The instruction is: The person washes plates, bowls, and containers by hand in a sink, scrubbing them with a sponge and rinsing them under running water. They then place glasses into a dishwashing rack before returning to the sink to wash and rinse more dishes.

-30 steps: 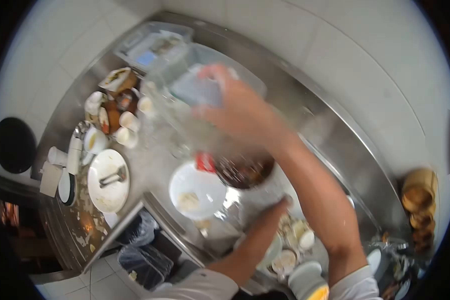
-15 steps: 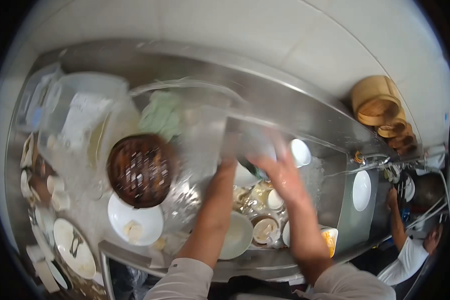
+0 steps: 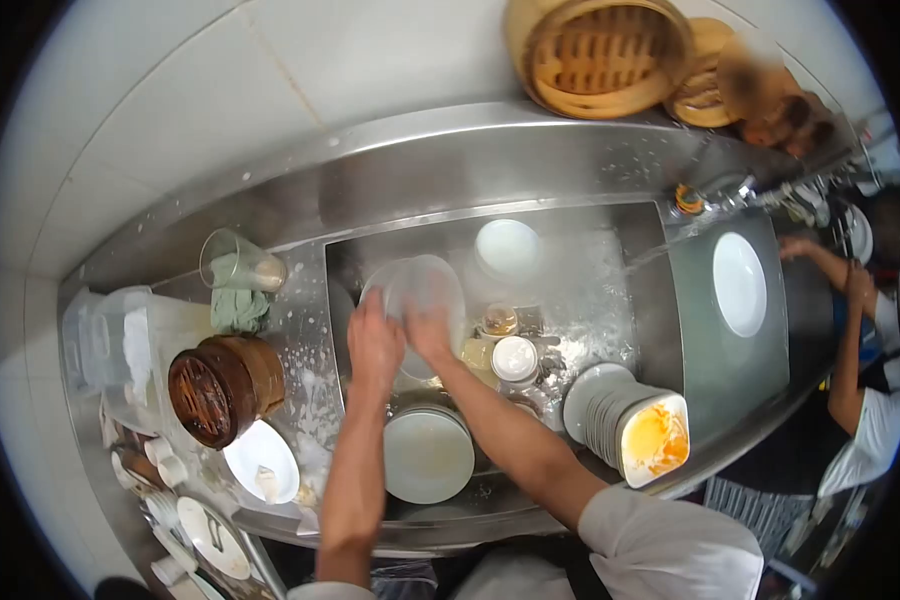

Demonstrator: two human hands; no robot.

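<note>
My left hand (image 3: 375,345) is closed on the edge of a pale, thin plate (image 3: 382,277) at the sink's left side. My right hand (image 3: 429,332) is beside it, at a second pale plate (image 3: 438,275) that overlaps the first. Both plates look see-through from motion blur, and the right fingertips are smeared. Just below my forearms is a stack of round plates (image 3: 429,455) in the sink. White bowls (image 3: 508,248) stand near the back wall of the sink, and a white cup (image 3: 514,358) sits to the right of my hands.
Dark steamer baskets (image 3: 210,395), a green cloth (image 3: 238,310) and a glass (image 3: 225,258) are on the left counter. A plate stack with an orange-smeared square dish (image 3: 655,440) leans at front right. Water runs near the tap (image 3: 745,190). Another person's arm (image 3: 845,340) is at far right.
My view has shifted, and my hands have come lower and left over the sink. The glass now stands by the green cloth. A plate stack shows at the right that was hidden before.
</note>
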